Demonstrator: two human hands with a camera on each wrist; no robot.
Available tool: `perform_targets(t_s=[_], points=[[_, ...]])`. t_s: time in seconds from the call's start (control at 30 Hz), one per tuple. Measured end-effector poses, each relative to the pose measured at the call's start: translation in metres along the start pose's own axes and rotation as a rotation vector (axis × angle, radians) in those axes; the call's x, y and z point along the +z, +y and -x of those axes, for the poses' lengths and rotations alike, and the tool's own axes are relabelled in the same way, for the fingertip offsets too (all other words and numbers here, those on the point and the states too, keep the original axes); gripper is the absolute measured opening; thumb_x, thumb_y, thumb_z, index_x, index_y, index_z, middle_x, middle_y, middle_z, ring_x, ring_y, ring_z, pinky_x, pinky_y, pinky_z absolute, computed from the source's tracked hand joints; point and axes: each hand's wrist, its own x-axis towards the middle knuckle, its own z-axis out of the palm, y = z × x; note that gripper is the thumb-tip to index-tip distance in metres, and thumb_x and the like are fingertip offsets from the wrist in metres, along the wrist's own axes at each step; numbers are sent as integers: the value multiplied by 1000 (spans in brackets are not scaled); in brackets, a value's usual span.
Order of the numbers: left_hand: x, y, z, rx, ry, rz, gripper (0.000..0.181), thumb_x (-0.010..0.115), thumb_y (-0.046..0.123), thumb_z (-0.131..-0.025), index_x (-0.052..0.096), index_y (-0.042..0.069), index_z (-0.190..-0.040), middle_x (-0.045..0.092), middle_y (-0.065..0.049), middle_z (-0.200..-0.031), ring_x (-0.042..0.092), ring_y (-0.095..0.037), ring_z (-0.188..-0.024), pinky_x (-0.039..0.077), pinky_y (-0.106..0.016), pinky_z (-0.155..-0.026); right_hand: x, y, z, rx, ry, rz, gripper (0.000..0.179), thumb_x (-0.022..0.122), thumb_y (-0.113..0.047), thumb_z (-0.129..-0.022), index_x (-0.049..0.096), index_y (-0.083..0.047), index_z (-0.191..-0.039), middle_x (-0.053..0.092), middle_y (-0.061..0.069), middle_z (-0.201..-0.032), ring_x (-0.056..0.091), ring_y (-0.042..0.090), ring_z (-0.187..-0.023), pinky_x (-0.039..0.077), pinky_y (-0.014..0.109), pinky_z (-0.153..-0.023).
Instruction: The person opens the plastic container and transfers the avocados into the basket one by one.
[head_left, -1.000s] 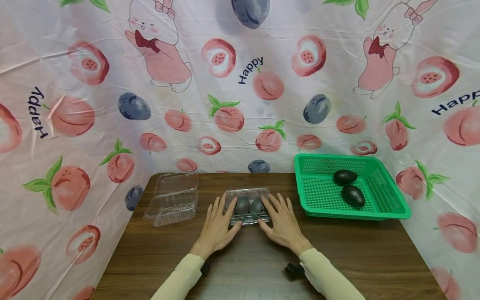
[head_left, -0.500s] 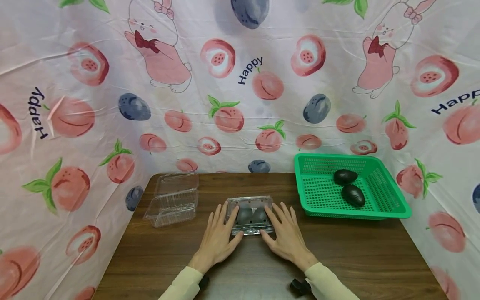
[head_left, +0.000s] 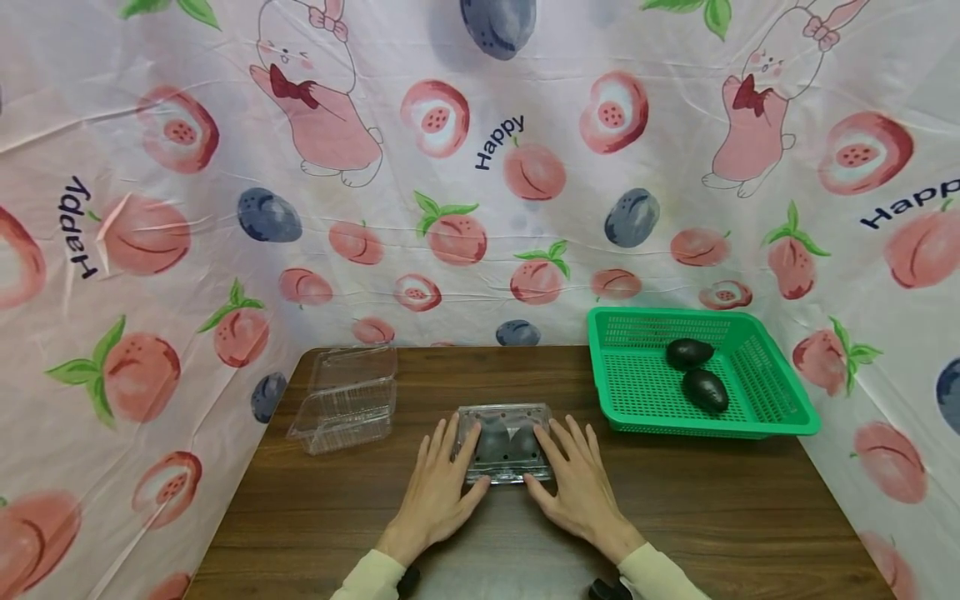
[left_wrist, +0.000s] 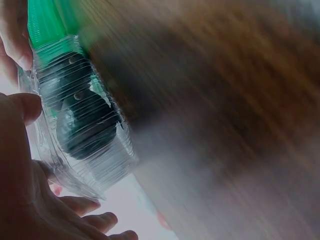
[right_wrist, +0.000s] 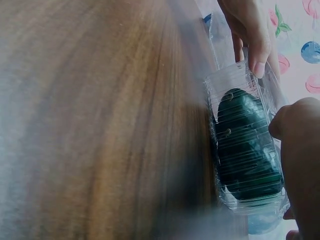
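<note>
On either side of a shut clear plastic box (head_left: 504, 467), the fingers of the left hand (head_left: 435, 496) and the right hand (head_left: 588, 496) lie nearly straight and spread, close along its flanks, with both thumbs at the near edge. Nothing is clenched. To my eye, flanking the box this way steadies it at both ends without squeezing thin, flexible walls, while the thumbs guard the front seam; whether that seam is latched I cannot tell.

The box sits flat on the desk (head_left: 675, 517), roughly in line with the person's chest, which I take to be why both arms reach it evenly. Inside, through the ribbed wall, I see two dark fruits (left_wrist: 86, 125), something like avocados, side by side; the snug fit probably stops them rolling.

Farther out, towards the left rear corner, a second plastic container (head_left: 345, 421) stands with its lid tipped back, out of the hands' way yet apparently ready to be filled.

Over on the right, a green basket (head_left: 675, 427) holds two loose fruits (head_left: 705, 392) of the same dark kind; its raised sides would keep them from wandering. Behind everything hangs a peach-printed cloth (head_left: 495, 275), likely put up to screen off the workspace.
</note>
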Motion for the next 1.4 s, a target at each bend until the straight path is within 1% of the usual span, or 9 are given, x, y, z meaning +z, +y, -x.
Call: perform_targets(t_s=[0.27,0.53,0.73,0.83,1.07,1.2,1.4], points=[[4,5,1,-18,-1,19,79,66,47,-111,37,17,-178,25,-27,-186,31,-55,-171,30,-78,-134,2,-2,3,-5,71,9,75,90,-42,-89,70,-9,-153,71,24,-150,60,53,-151,40,78,-125],[7,6,2,-28,28,35,76,65,46,-112,39,17,-178,27,-27,-186,32,-54,-170,30,-77,-134,4,-2,2,-16,121,15,73,91,-41,-87,73,-8,-149,74,25,-144,64,53,-146,41,79,-123],[9,7,1,-38,49,29,75,65,47,-112,41,18,-177,28,-27,-185,33,-53,-170,30,-75,-135,4,-2,1,-23,136,23,72,93,-41,-87,73,-7,-148,75,25,-142,65,52,-144,43,80,-121],[9,8,1,-38,68,19,74,66,46,-112,43,17,-176,31,-27,-184,36,-54,-169,31,-74,-135,5,-2,1,-28,141,31,72,93,-42,-87,74,-7,-147,75,25,-141,66,51,-144,44,79,-122],[12,9,-1,-28,141,-25,70,71,45,-110,51,15,-170,41,-29,-179,44,-54,-164,36,-73,-133,8,-2,1,-42,147,63,72,93,-42,-88,74,-5,-146,76,26,-139,68,51,-141,45,77,-121],[13,10,-2,-24,159,-48,69,72,45,-109,54,15,-168,45,-30,-176,47,-55,-162,37,-73,-133,8,-3,0,-42,165,51,71,93,-41,-86,74,-5,-144,77,26,-138,69,52,-138,48,79,-118],[14,9,-3,-10,174,-92,66,70,47,-110,56,15,-166,50,-31,-173,50,-56,-159,38,-73,-131,9,-3,0,-36,175,50,71,93,-40,-85,75,-6,-144,76,26,-140,70,53,-136,49,81,-114]])
